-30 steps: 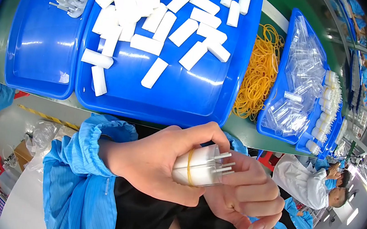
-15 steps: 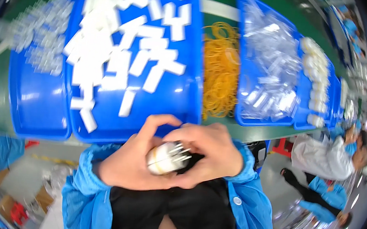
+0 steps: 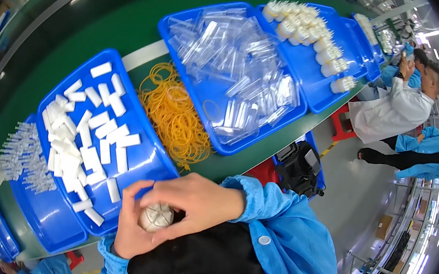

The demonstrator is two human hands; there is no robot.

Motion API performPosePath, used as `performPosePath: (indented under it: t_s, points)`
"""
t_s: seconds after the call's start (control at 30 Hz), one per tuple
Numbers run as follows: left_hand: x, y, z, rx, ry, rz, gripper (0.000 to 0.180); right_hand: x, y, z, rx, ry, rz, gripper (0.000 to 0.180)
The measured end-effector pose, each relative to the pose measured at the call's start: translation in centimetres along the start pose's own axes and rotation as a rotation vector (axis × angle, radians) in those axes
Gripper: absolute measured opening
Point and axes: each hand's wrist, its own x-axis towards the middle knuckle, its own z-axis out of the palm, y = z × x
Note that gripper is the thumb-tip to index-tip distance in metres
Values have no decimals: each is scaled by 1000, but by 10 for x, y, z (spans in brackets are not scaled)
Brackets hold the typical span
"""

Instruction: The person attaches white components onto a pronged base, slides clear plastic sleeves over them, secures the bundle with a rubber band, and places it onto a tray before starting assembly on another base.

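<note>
Head view: both my hands are closed around one white bundle point(image 3: 157, 218), its round end, parted into wedges, facing me between my fingers. My left hand point(image 3: 132, 230) cups it from the left; my right hand point(image 3: 194, 197) bends over from the right, thumb on the near side. It is in front of my black top point(image 3: 216, 254), just by the near edge of the blue tray point(image 3: 151, 168) of white cylinders point(image 3: 66, 165). I cannot tell whether a band binds it, as my fingers cover its sides.

Pressing unevenly could, I judge, push one wedge past the others and leave the end crooked. If I slackened one hand while the pieces were loose, one might slip out and drop to the floor point(image 3: 340, 190). Reaching far to the right, my blue cuff point(image 3: 242, 197) might snag the yellow rubber bands point(image 3: 177, 126) or knock the clear plastic tubes point(image 3: 224, 50) beyond them.
</note>
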Motion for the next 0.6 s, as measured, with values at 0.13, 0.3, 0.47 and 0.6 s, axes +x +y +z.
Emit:
performPosePath:
  t_s: [0.13, 0.3, 0.47, 0.6]
  points:
    - [9, -4, 0, 175, 24, 91, 78, 1, 11, 5, 65, 266, -83, 52]
    - [11, -21, -6, 149, -28, 243, 81, 7, 17, 15, 17, 340, -183, 50]
    - [4, -25, -10, 254, 0, 339, 82, 11, 11, 25, -59, 378, -243, 47]
    - [1, -26, -10, 288, 47, 382, 82, 13, 13, 28, -115, 400, -262, 48]
